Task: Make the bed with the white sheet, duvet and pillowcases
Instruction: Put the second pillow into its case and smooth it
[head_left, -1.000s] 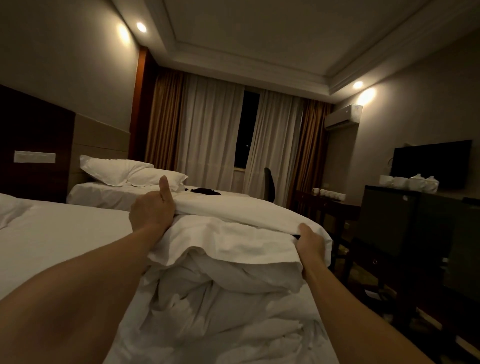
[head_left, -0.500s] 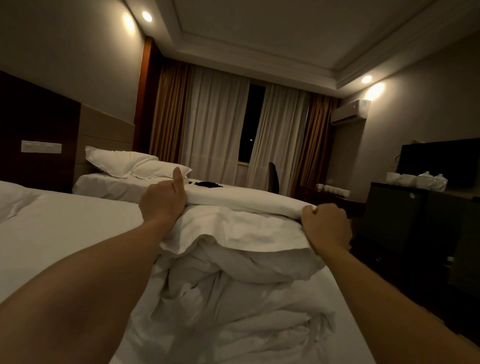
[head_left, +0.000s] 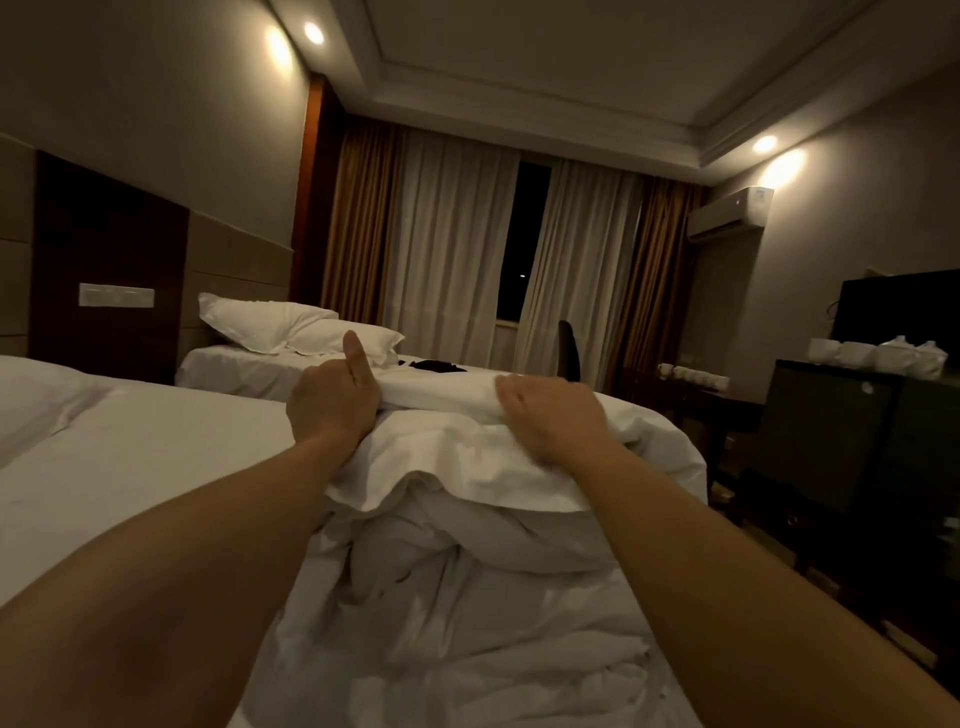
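1. The person is holding the duvet (head_left: 498, 467) w/ both hands. It is lying in a bunched heap on the near bed (head_left: 130, 467), at the side away from the headboard (head_left: 109, 270), and the crumpled part is falling toward the person.
2. The left hand (head_left: 332, 400) is clamped on the top fold of the duvet, fingers curled round the cloth, thumb standing up. The right hand (head_left: 550, 421) is gripping the same fold, just beside the left one, knuckles up; how deep its fingers are going under the cloth, cannot tell.
3. Judgement: the step is finding an edge of the duvet & opening it over the bed. The sheet (head_left: 156, 519) is looking already flat on the headboard side of the heap.
4. To do it well, the hands are probably needing to go apart along one edge, not stay close, so the cloth is spreading & not twisting.
5. Lifting before pulling is better, b/c dragging may be wrinkling the sheet below.
6. A pillow (head_left: 36, 400) is lying near the headboard; the duvet should be stopping short of it.
7. The far bed (head_left: 249, 369), beyond the heap from the headboard side, is carrying two pillows (head_left: 291, 325).
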